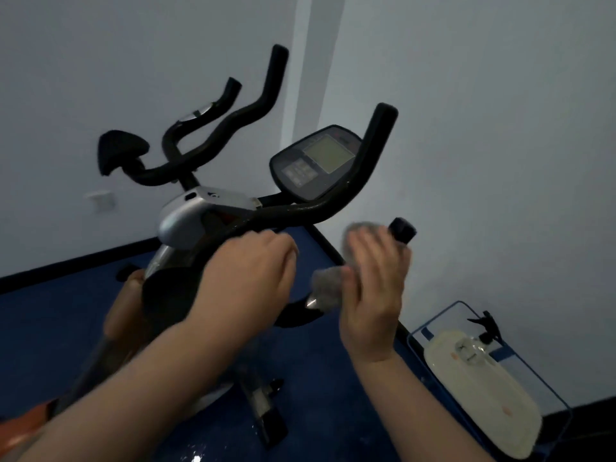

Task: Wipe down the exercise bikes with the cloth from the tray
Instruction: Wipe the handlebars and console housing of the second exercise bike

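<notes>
A black exercise bike [186,215] stands in front of me, with a grey console [316,161] between its handlebars. My right hand [373,291] grips a grey cloth [328,286] wrapped round the near handlebar grip, whose black end [402,230] sticks out above my fingers. My left hand [253,275] rests curled on the handlebar bar near the stem; what its fingers close round is hidden. A second bike's handlebars [246,108] and saddle [120,151] stand behind, to the left.
A cream tray [493,411] lies on a blue-framed stand [546,385] at the lower right, with a clear spray bottle [480,345] on it. White walls close in behind and to the right. The floor [50,321] is dark blue.
</notes>
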{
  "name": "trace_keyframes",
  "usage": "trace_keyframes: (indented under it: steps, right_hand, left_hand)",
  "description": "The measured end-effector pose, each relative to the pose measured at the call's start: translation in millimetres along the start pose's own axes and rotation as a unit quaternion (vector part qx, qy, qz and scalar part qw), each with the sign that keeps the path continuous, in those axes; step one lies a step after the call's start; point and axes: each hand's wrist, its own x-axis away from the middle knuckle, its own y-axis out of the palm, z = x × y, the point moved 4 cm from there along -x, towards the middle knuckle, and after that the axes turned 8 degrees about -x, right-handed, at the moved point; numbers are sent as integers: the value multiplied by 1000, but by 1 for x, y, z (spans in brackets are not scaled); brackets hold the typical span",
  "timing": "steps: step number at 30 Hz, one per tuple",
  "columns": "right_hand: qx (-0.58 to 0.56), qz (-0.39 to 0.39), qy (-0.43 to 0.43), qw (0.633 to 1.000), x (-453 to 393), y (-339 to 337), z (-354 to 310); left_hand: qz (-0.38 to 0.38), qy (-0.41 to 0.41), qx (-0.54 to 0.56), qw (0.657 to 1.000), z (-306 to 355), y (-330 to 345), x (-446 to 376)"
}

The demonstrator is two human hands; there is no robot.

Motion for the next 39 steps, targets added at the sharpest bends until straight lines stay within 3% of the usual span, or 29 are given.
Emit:
trace_keyframes:
  steps: [4,8,11,14,18,20,24,26,29,31,34,37,39]
  right_hand:
    - [55,-175,-106,977,19,19,-33]
    - [134,-336,-170,916,15,37,-57]
    - [168,-420,-195,870,4,17,-39]
    - [283,-428,-136,847,10,30,-53]
    - [292,-463,5,837,7,88,-75]
    - [288,-479,7,829,3,85,-66]
    - [280,-501,-83,815,11,63,-71]
    - [235,-499,14,834,2,82,-67]
    - [159,-569,102,801,-7,123,-55]
    - [181,-595,60,781,-5,117,-58]
    - [255,-535,21,805,7,82,-62]
    - [246,-530,81,807,4,97,-61]
    - [219,-567,77,791,-3,118,-58]
  left_hand:
    - [48,-12,23,998,-45,-17,10]
    - [58,6,5,998,-75,6,30]
    - [70,-60,49,995,-95,21,48]
    - [94,-119,97,984,-106,27,54]
    - [116,-126,114,978,-107,28,55]
    - [119,-129,124,977,-107,27,56]
    - [130,-123,137,974,-106,26,55]
    - [137,-130,147,971,-107,27,54]
    - [143,-135,165,966,-108,29,54]
    - [142,-134,171,966,-108,29,54]
    - [144,-129,172,966,-109,30,53]
    - [149,-135,170,965,-108,29,52]
    - [145,-132,164,967,-106,27,51]
